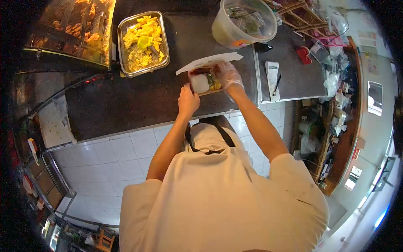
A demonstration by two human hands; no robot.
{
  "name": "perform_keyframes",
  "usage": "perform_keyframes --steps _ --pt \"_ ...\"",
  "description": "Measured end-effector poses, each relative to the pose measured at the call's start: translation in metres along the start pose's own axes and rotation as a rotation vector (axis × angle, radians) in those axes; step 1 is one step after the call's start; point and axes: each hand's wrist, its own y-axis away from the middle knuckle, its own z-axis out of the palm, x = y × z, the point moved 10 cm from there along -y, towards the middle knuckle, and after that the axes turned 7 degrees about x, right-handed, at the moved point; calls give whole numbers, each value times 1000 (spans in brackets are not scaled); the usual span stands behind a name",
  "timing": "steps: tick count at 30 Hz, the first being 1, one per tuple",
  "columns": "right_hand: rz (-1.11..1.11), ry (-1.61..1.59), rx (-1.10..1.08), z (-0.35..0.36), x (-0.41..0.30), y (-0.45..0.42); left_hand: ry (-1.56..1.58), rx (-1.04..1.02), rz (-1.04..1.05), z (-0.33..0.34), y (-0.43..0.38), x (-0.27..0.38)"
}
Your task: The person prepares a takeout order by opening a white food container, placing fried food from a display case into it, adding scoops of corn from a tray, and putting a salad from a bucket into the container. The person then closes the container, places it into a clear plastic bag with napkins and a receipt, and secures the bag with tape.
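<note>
An open paper food box [209, 93] with its lid [207, 62] raised at the back stands on the dark counter before me. Inside it lie a white rounded mound, which looks like rice, and yellow and green pieces of food beside it. My left hand [188, 101] is bare and grips the box at its near left corner. My right hand [229, 75], in a clear plastic glove, is at the right side of the box, its fingers over the rim; whether they hold anything is hidden. Behind and left sits a tray [167, 60] of yellow food with a yellow-green scoop [144, 42].
A lit glass display case [69, 34] with fried food stands at the back left. A plastic tub [220, 30] of small packets is at the back right. Further right lie a notepad [271, 75], a black pen [277, 84] and a red object [303, 55].
</note>
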Motion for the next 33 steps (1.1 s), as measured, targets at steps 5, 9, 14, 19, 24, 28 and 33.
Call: perform_keyframes --steps 5,9,14,19,24,28,33 --pt "-275 315 168 24 -16 43 79 33 2 7 1 -13" --pt "1 154 -102 39 -5 41 54 57 67 -1 2 0" --pt "-110 263 -121 49 -17 33 44 59 108 -2 4 -3" --pt "-75 363 -200 52 -29 24 46 54 102 -1 2 0" --pt "118 344 -422 60 -7 19 90 229 49 -27 9 19" --pt "-23 452 -488 58 -1 21 -267 266 647 -20 18 95" --pt "-195 41 -83 20 -15 36 -401 236 790 25 -14 99"
